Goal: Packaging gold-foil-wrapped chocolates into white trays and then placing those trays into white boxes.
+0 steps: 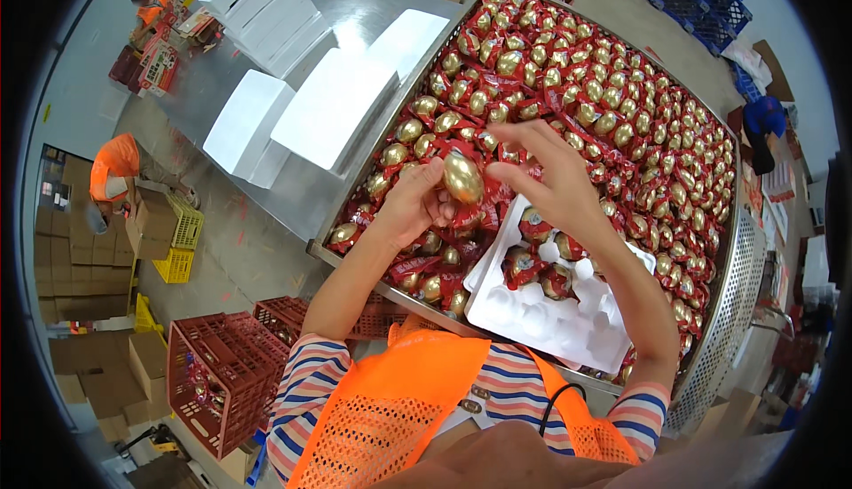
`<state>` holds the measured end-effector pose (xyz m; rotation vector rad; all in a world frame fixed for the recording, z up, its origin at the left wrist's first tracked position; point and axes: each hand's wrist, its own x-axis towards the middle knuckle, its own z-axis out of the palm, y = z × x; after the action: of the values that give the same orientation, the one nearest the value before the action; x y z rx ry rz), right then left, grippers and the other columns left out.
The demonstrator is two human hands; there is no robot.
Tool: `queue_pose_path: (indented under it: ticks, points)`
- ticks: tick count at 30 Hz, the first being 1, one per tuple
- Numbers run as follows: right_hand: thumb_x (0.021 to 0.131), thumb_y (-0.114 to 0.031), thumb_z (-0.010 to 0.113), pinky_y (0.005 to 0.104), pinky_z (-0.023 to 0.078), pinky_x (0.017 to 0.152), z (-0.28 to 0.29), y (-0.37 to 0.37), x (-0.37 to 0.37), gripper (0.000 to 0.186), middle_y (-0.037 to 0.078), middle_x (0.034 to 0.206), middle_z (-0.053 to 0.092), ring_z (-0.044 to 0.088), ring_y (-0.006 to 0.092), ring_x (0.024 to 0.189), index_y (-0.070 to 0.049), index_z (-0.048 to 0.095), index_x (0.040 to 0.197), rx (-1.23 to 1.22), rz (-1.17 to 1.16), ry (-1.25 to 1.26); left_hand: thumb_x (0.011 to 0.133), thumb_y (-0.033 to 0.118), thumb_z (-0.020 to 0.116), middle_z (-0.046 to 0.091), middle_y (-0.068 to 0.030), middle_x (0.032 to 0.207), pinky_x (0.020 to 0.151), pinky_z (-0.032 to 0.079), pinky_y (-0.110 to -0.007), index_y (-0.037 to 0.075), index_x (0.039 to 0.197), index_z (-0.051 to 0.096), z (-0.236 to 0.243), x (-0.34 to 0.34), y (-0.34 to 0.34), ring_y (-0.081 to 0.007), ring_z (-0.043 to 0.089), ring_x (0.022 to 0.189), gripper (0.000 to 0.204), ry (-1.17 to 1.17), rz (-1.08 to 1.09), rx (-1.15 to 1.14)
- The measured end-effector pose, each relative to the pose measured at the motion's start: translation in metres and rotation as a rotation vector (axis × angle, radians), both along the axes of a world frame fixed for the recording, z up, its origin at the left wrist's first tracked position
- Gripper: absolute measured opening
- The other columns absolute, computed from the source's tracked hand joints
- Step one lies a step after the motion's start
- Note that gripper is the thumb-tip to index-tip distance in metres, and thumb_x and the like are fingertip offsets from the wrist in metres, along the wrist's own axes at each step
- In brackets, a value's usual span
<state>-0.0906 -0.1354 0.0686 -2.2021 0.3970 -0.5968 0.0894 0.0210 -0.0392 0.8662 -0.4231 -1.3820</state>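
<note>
In the middle of the frame, the left hand (pixel 413 201) pinches one golden egg (pixel 463 176) between its thumb and its fingers. This egg has a shiny foil surface, and red wrapping is seen close around it. It is held above the pile of similar wrapped eggs (pixel 612 121), which fills most of the large metal bin (pixel 454 32) from the centre to the right of the frame.

Just to the right of the egg, the right hand (pixel 550 183) is spread, with its thumb well apart from the forefinger. The tip of its thumb is very near the egg, but I cannot tell if they touch.

Below the right hand, in the lower centre, a white tray (pixel 506 307) with round cups lies tilted in the bin. Several red and gold eggs sit in its upper part, and the right forearm passes over it.

In the upper left, white boxes (pixel 337 103) stand on a grey metal table (pixel 346 10), beside a taller white stack (pixel 266 10). In the lower left there are dark red crates (pixel 222 382). Above them, at the left, a co-worker in an orange vest (pixel 115 165) bends at a cardboard box (pixel 151 223), near yellow crates (pixel 182 232). Blue crates (pixel 701 1) stand in the upper right.
</note>
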Motion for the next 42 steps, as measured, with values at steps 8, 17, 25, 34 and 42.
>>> queue_pose_path:
  ticks: [8, 17, 25, 34, 42]
  points:
    - [0.074, -0.023, 0.088, 0.0348, 0.051, 0.092, 0.008, -0.023, -0.031, 0.061, 0.008, 0.115, 0.066, 0.064, 0.0190, 0.105, -0.005, 0.063, 0.126, 0.722, 0.314, 0.110, 0.103, 0.029, 0.062, 0.069, -0.0105, 0.095, 0.053, 0.050, -0.022, 0.003, 0.135, 0.050, 0.044, -0.032, 0.007, -0.0117, 0.063, 0.068, 0.043, -0.060, 0.042, -0.110]
    - [0.077, -0.001, 0.081, 0.0503, 0.058, 0.098, -0.003, 0.031, -0.188, 0.036, 0.013, 0.119, 0.060, 0.065, 0.0446, 0.116, -0.004, 0.067, 0.110, -0.087, 0.302, -0.424, 0.078, 0.014, 0.082, 0.048, -0.0190, 0.128, 0.094, 0.049, -0.050, 0.011, 0.137, 0.048, -0.053, -0.035, 0.011, -0.0426, 0.052, 0.118, 0.069, -1.806, -0.349, 0.261]
    - [0.082, -0.011, 0.077, 0.0449, 0.058, 0.079, -0.009, 0.079, -0.245, 0.029, 0.002, 0.119, 0.062, 0.068, 0.0348, 0.102, -0.015, 0.066, 0.108, -0.831, -0.118, -0.268, 0.076, 0.009, 0.082, 0.062, -0.0176, 0.117, 0.091, 0.050, -0.039, 0.002, 0.132, 0.055, -0.057, -0.023, -0.007, -0.0346, 0.062, 0.106, 0.062, -1.500, -0.102, 0.060]
    - [0.079, -0.005, 0.080, 0.0353, 0.055, 0.065, -0.014, 0.087, -0.248, 0.041, 0.008, 0.109, 0.063, 0.065, 0.0264, 0.093, -0.015, 0.070, 0.117, -0.363, -0.562, 0.132, 0.101, 0.013, 0.060, 0.062, -0.0139, 0.129, 0.100, 0.054, -0.044, 0.002, 0.138, 0.049, 0.014, -0.043, -0.005, -0.0266, 0.065, 0.115, 0.040, 0.036, 0.037, -0.067]
    - [0.083, -0.018, 0.079, 0.0434, 0.051, 0.067, 0.012, 0.084, -0.255, 0.042, 0.012, 0.099, 0.055, 0.063, 0.0319, 0.082, -0.009, 0.065, 0.122, -0.156, -0.600, 0.553, 0.099, 0.015, 0.064, 0.056, -0.0139, 0.141, 0.103, 0.053, -0.041, 0.006, 0.152, 0.036, 0.029, -0.127, -0.025, -0.0272, 0.060, 0.126, 0.060, 0.390, -0.356, -0.109]
